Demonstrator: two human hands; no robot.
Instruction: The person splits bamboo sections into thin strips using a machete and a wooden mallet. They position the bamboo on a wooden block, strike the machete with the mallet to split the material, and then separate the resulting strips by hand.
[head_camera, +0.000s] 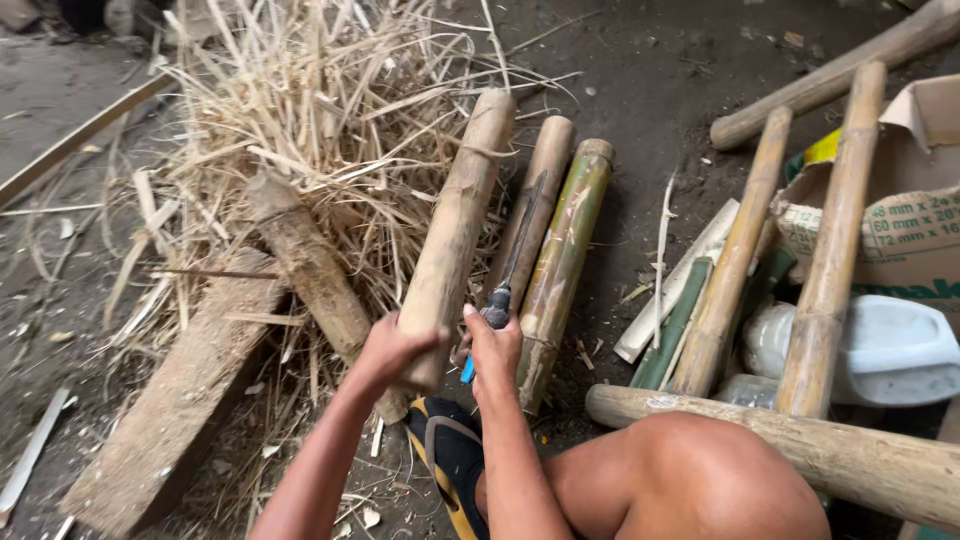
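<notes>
Seen from the head camera, the left hand (392, 350) wraps the near end of a pale bamboo pole (455, 235) running toward upper centre, while the right hand (493, 348), just beside it, clenches a blue-handled blade (510, 270) lying parallel alongside.

Dark dirt floor (650, 70) under bamboo shavings (300, 110), wooden plank (180, 400), bamboo poles (560, 260).

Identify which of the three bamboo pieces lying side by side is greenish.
The rightmost bamboo piece, mottled green; the middle piece and the thick left piece, held by the left hand, are tan.
</notes>
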